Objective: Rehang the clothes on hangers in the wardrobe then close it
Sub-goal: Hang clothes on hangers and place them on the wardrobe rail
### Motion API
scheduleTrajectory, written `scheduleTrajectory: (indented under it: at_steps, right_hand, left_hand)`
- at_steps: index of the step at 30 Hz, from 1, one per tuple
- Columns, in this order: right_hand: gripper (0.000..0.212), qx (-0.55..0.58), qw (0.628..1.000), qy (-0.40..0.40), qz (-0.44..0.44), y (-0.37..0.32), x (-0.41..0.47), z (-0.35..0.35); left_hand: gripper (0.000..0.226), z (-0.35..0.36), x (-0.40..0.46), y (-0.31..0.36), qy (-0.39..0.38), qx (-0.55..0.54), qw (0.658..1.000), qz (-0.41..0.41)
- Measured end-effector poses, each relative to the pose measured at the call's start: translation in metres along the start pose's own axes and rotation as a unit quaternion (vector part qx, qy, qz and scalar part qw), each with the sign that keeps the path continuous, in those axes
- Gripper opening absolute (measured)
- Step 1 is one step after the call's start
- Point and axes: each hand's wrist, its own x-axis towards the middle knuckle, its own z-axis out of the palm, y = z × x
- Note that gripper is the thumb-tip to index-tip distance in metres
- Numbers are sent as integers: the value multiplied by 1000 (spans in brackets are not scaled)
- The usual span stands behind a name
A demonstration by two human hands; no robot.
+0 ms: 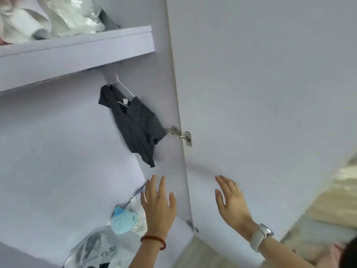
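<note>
Lilac wardrobe door [270, 93] stands open, just beyond my right hand [231, 202] | grey shirt [135, 124] hangs inside, above left hand [158, 206] | both hands flat-fingered, empty

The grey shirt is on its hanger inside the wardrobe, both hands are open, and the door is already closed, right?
Not quite: the head view shows the door wide open. The grey shirt does hang on its hanger, and the left hand and right hand are open.

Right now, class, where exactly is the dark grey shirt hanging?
In the head view, the dark grey shirt hangs on a white hanger inside the wardrobe, just below the shelf and left of the metal door hinge.
</note>
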Motion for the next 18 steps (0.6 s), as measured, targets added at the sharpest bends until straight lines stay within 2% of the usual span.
scheduleTrajectory:
  at_steps: [2,4,6,9,13,18]
  right_hand:
    - [41,-27,994,5,106,29,-62,-6]
    - [41,-63,977,-2,204,53,-128,-17]
    - [41,-87,949,-10,303,69,-194,-32]
    - [39,-95,898,21,428,80,-293,-52]
    - [35,-91,818,57,565,78,-413,-76]
    - [32,-83,729,128,668,64,-546,-89]
  left_hand:
    - [51,24,-39,5,-83,-20,995,42]
    - [49,45,-76,14,-185,4,979,87]
    - [48,62,-113,28,-255,11,956,142]
    - [46,80,-167,59,-330,-3,918,221]
    - [44,92,-251,112,-414,-22,847,335]
    - [45,91,-363,164,-480,-24,747,460]
